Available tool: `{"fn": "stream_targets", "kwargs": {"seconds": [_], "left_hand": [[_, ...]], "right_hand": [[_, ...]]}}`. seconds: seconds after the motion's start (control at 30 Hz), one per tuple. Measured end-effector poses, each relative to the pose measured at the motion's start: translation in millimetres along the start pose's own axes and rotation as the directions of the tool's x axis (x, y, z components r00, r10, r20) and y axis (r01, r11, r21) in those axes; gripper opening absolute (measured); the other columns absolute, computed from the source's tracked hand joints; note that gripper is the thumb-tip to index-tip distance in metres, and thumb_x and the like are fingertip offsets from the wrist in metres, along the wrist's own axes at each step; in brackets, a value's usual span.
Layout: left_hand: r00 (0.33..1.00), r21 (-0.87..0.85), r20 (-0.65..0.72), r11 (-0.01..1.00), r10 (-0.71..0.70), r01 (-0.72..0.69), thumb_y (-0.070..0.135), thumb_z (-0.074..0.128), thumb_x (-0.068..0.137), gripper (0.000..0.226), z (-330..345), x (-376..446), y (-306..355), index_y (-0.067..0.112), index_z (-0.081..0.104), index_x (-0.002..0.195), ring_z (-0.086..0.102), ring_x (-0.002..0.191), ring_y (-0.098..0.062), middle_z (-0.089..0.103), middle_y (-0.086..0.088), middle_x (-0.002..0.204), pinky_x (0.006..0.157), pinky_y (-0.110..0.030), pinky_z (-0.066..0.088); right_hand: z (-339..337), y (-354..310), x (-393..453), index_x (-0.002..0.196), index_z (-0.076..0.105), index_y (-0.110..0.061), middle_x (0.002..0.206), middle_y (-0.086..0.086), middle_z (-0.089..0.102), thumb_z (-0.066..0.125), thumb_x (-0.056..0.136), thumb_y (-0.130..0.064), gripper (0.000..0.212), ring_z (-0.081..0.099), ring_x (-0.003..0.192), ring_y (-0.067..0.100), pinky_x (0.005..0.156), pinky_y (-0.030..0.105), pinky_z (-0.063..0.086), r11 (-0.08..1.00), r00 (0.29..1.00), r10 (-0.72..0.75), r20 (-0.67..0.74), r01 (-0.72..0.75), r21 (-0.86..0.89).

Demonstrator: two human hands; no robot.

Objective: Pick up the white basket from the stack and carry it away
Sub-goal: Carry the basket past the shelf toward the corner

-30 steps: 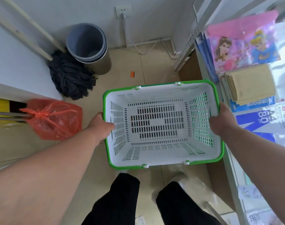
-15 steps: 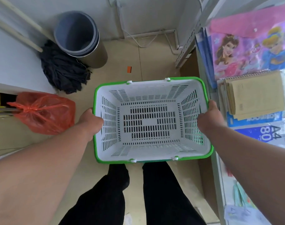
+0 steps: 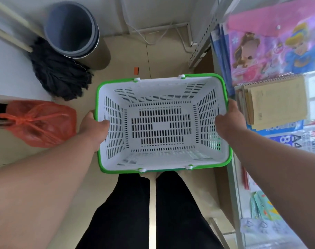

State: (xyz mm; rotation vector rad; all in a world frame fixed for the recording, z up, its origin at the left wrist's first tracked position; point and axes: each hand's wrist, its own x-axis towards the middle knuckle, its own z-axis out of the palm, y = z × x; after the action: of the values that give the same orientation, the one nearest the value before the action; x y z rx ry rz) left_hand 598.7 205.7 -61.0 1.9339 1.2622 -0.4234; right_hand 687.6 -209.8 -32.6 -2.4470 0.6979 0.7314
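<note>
Room: beige floor [image 3: 128, 56] is showing under everything, with a pale wall at the far end and a white cord trailing along its foot.
Basket: white basket [image 3: 162, 123] with a green rim is hanging in the air between the two hands, open side up and nothing lying in it, above the person's black trouser legs [image 3: 153, 212].
Left hand: left hand [image 3: 93, 126] is gripping the basket's left rim; the thumb is curling over the edge onto the inside wall, and the other fingers are hiding under the outside, so I cannot tell how they are set.
Right hand: right hand [image 3: 228, 121] is gripping the right rim the same way, thumb pressing inside the wall, remaining fingers wrapping out of sight beneath the green edge.
Beyond the left fingers: red plastic bag [image 3: 40, 123], knotted at the top, is sitting just outside the left knuckles; farther off, a dark mop head [image 3: 59, 76] is lying against a grey bin [image 3: 72, 29].
Beyond the right fingers: shelf [image 3: 233, 177] is running along close to the right knuckles, carrying a tan spiral notebook [image 3: 277, 103] near the hand and a pink cartoon folder [image 3: 271, 51] farther away.
Past the fingertips: small orange scrap [image 3: 136, 71] is lying on the floor just beyond the basket's far rim.
</note>
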Motion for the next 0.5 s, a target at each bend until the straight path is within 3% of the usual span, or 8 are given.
{"fn": "stream_targets", "kwargs": {"seconds": [0.13, 0.23, 0.4, 0.5], "left_hand": [[1.0, 0.031, -0.013, 1.0, 0.0, 0.0, 0.019, 0.066, 0.093, 0.019, -6.0, 2.0, 7.4, 0.026, 0.051, 0.085, 0.061, 0.067, -0.011, 0.062, 0.012, 0.084, 0.052, -0.023, 0.039], [1.0, 0.052, 0.003, 0.999, -0.002, 0.002, 0.017, 0.066, 0.095, 0.019, -4.4, 12.6, 6.0, 0.03, 0.053, 0.1, 0.06, 0.067, -0.013, 0.06, 0.011, 0.083, 0.053, -0.024, 0.04], [0.996, 0.079, 0.068, 0.996, -0.05, 0.044, 0.009, 0.066, 0.093, 0.025, 13.4, 34.7, -10.5, 0.028, 0.06, 0.108, 0.063, 0.073, -0.014, 0.065, 0.01, 0.088, 0.072, -0.032, 0.054], [0.995, 0.124, 0.077, 0.991, -0.059, 0.049, 0.006, 0.066, 0.093, 0.023, 30.3, 44.9, -25.9, 0.028, 0.059, 0.092, 0.061, 0.069, -0.012, 0.063, 0.01, 0.084, 0.057, -0.024, 0.045]], "right_hand": [[-2.9, -9.3, 1.2, 0.135, 0.046, -0.032, 0.085, -0.008, 0.059, 0.043, 0.088, -0.001, 0.056, 0.056, 0.068, 0.015, 0.049, 0.025, 0.035, 1.0, 1.0, 0.018, -0.016, -0.018, 0.019], [2.8, -13.0, 9.3, 0.142, 0.044, -0.031, 0.083, -0.009, 0.056, 0.044, 0.091, -0.001, 0.059, 0.052, 0.066, 0.012, 0.048, 0.024, 0.033, 1.0, 1.0, 0.011, -0.01, -0.01, 0.001], [26.5, -7.6, 29.0, 0.151, 0.039, -0.031, 0.095, 0.003, 0.061, 0.044, 0.093, -0.001, 0.065, 0.051, 0.067, 0.012, 0.05, 0.025, 0.034, 0.999, 1.0, 0.014, 0.013, -0.013, -0.039], [45.9, 2.6, 42.1, 0.143, 0.045, -0.032, 0.092, 0.0, 0.061, 0.044, 0.093, -0.001, 0.059, 0.052, 0.068, 0.013, 0.057, 0.027, 0.039, 0.999, 1.0, 0.021, 0.013, -0.02, -0.048]]}}
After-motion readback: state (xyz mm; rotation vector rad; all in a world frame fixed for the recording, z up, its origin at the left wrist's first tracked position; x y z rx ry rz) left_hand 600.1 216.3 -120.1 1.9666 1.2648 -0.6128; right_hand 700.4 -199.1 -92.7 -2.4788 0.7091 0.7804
